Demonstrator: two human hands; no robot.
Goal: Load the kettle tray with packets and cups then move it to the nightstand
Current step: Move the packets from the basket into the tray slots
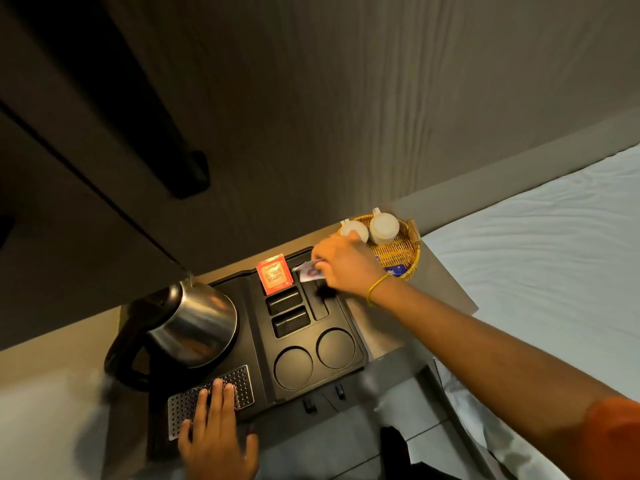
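Observation:
A black kettle tray [349, 327] lies on the counter with a steel kettle [194, 323] on its left part. A red tea packet [274, 273] stands in the tray's far slot. My right hand [341, 268] is shut on a small white packet [309, 270] over the long slot at the tray's far right. My left hand [216, 431] rests flat, fingers apart, on the perforated metal grille [242, 382] at the tray's near edge. Two white cups [383, 227] sit upside down in a wicker basket [401, 258] just beyond my right hand. The tray's two round cup wells hold nothing.
The basket also holds a blue packet [394, 270]. A bed with a white sheet [540, 244] lies to the right of the counter. A wall rises behind the tray, and a dark cupboard edge [173, 161] hangs above the kettle.

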